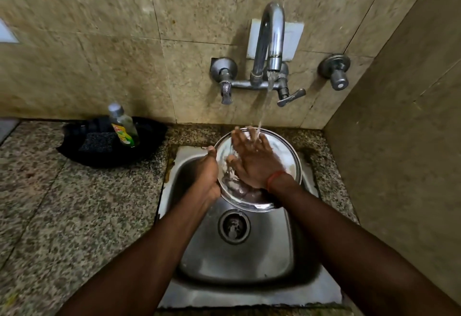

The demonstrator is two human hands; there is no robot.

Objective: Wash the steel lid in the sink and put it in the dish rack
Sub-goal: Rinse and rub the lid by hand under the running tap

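The round steel lid [284, 156] is held tilted over the back of the steel sink [237, 261], under the stream from the wall tap [273, 39]. My left hand [208, 176] grips the lid's left rim, thumb on top. My right hand [252, 158] lies flat on the lid's face with fingers spread, and the water lands on its fingers. An orange thread circles my right wrist. No dish rack is in view.
A black tray [74, 151] on the granite counter left of the sink holds a dish soap bottle [123, 126] and a dark scrub pad [98, 141]. Tap handles [290, 97] and a separate valve [336, 71] stick out from the tiled wall. A side wall stands close on the right.
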